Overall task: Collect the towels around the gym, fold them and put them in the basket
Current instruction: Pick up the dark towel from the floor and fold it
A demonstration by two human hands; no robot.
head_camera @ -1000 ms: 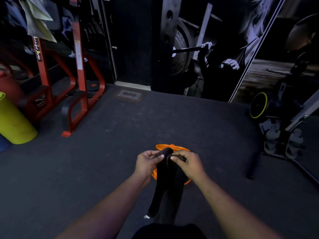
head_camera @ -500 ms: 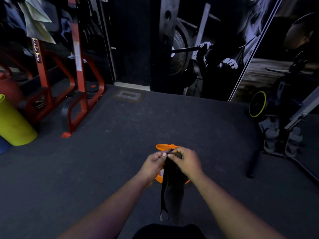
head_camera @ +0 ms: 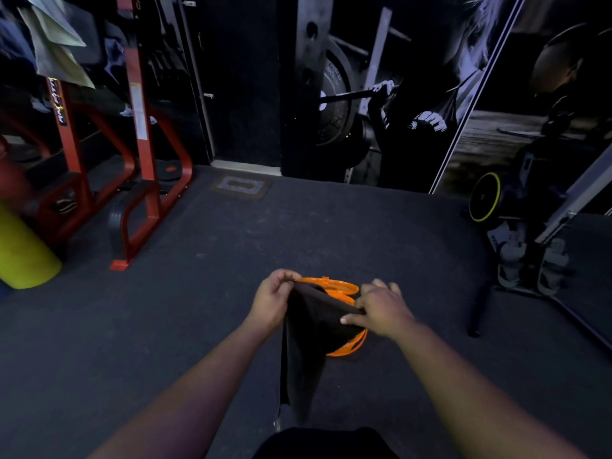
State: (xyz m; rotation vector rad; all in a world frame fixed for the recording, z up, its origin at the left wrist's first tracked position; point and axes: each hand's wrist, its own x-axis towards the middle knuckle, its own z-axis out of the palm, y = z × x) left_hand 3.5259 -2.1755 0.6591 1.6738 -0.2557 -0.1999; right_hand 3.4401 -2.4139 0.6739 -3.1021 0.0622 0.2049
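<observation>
**Towel mid-fold, held over the basket**

Towel (head_camera: 311, 329) is dark, limp cloth, hanging between both hands over the middle of the floor (head_camera: 198, 309), directly above the orange basket (head_camera: 344, 288).

Largest to smallest:
- Floor: dark rubber matting, runs from near edge to the far wall.
- Red rack (head_camera: 142, 154) far left, with pale cloths (head_camera: 56, 44) draped over its top. Could be more towels to collect; too dim to confirm.
- Yellow cylinder (head_camera: 23, 253) at the left edge.
- Weight plate with yellow rim (head_camera: 485, 197) far right, beside a grey machine frame.
- Basket: sits on the floor, mostly hidden behind the towel. Only the far rim and near-right rim show. Contents not visible.
- Towel: top edge stretched between the hands, the rest drooping toward the near side in a narrow fall.
- Left hand (head_camera: 271, 301): pinching the top left corner, fingers curled on the cloth.
- Right hand (head_camera: 381, 309): thumb and fingers pinching the top edge on the right, remaining fingers loosely spread.

Handling, my read: light, soft, zero stiffness, so it collapses wherever unsupported. Not fragile, not slippery. Best held at corners or along an edge, kept taut to get a clean crease. Fold looks partway done; drop into the basket is straight down once compact.
</observation>
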